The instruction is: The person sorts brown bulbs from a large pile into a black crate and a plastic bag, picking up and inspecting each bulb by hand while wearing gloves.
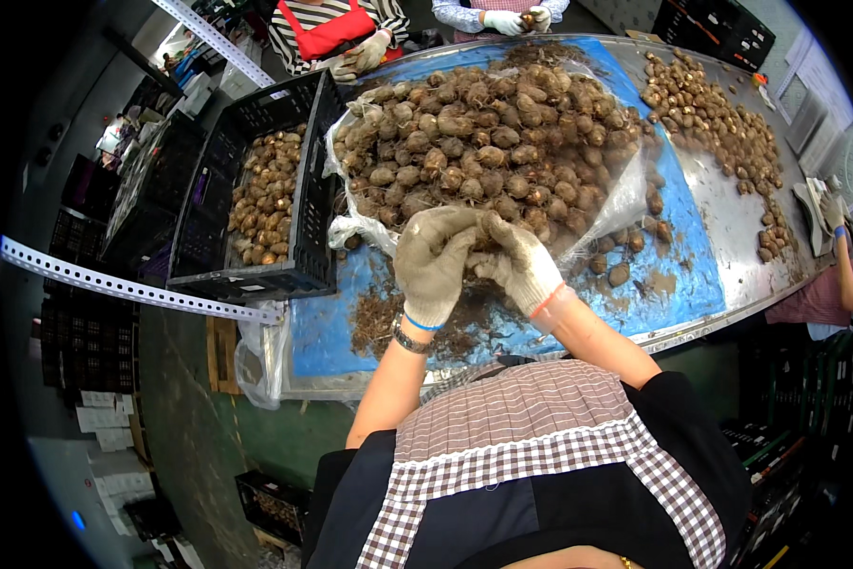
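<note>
My left hand (433, 266) and my right hand (524, 267) wear soiled pale work gloves and meet in front of the heap. Their fingers curl together around a brown hairy taro (483, 248), most of which the gloves hide. Just beyond my fingertips rises a large pile of taros (483, 133), brown and rooty, on a clear plastic sheet (608, 204). Below my hands, loose soil and root scraps (374, 322) lie on a blue tarp (327, 332).
A black crate (298, 270) with cleaner taros stands at the left. More taros (711, 114) spread over the metal table (730, 223) at the right. Co-workers' gloved hands (355, 59), (516, 21) work across the table; another person's hand (832, 207) is at the far right.
</note>
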`<action>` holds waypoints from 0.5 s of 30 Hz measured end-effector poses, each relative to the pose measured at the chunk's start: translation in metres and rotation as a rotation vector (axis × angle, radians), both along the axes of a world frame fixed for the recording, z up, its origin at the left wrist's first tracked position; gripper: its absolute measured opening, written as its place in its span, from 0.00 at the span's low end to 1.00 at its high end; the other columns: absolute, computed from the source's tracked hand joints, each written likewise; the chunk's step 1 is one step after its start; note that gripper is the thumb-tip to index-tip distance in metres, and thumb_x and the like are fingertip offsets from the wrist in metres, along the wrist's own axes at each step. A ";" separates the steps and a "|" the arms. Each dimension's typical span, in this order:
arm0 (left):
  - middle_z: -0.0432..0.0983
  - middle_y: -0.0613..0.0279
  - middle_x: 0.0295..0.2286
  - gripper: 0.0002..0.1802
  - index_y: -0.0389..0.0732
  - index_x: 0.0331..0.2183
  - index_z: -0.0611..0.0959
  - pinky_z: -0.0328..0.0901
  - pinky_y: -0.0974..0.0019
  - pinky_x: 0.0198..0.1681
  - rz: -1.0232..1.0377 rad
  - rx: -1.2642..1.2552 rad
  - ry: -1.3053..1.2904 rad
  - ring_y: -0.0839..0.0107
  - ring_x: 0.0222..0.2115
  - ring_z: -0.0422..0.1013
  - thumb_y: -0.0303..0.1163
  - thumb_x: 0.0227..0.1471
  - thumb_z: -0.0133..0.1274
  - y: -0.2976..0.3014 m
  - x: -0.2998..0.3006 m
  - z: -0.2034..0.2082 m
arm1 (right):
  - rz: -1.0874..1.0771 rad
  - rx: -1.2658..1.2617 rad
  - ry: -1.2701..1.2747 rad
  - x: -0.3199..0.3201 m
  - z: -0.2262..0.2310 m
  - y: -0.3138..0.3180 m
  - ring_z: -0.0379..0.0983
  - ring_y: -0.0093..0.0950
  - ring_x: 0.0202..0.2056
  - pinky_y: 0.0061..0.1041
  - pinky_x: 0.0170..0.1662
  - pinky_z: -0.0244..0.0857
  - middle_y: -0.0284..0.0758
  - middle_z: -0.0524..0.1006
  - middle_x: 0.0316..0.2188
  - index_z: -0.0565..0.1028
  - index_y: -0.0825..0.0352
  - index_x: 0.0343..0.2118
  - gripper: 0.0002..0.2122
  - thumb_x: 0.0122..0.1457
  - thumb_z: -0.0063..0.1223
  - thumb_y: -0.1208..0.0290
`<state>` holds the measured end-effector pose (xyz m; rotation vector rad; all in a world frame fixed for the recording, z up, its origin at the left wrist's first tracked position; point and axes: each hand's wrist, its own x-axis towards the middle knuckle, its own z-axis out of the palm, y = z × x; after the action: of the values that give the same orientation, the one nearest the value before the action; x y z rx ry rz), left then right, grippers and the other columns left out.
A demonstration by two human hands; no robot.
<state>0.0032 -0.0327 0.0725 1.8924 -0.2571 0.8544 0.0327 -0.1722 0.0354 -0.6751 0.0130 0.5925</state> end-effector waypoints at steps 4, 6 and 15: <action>0.78 0.64 0.29 0.07 0.33 0.35 0.81 0.66 0.73 0.33 0.037 -0.197 0.093 0.75 0.29 0.72 0.23 0.51 0.56 0.012 0.008 -0.001 | 0.103 0.213 0.103 -0.001 -0.001 -0.002 0.78 0.34 0.29 0.25 0.27 0.74 0.41 0.77 0.37 0.70 0.68 0.49 0.18 0.65 0.46 0.58; 0.78 0.62 0.31 0.11 0.32 0.40 0.80 0.66 0.74 0.31 -0.009 -0.471 0.293 0.77 0.28 0.71 0.23 0.52 0.55 0.026 0.004 -0.006 | 0.119 0.259 0.143 0.002 -0.002 -0.006 0.78 0.37 0.29 0.27 0.27 0.75 0.44 0.77 0.36 0.69 0.70 0.49 0.18 0.66 0.44 0.58; 0.78 0.54 0.35 0.11 0.38 0.31 0.85 0.68 0.63 0.41 -0.143 0.145 -0.005 0.59 0.37 0.74 0.22 0.40 0.62 0.004 -0.006 0.015 | -0.011 -0.072 -0.024 -0.001 0.007 -0.005 0.76 0.25 0.23 0.20 0.24 0.71 0.32 0.77 0.29 0.74 0.67 0.44 0.18 0.64 0.47 0.55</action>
<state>-0.0030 -0.0283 0.0873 1.9796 -0.4626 0.7611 0.0319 -0.1768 0.0422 -0.7517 0.0162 0.5754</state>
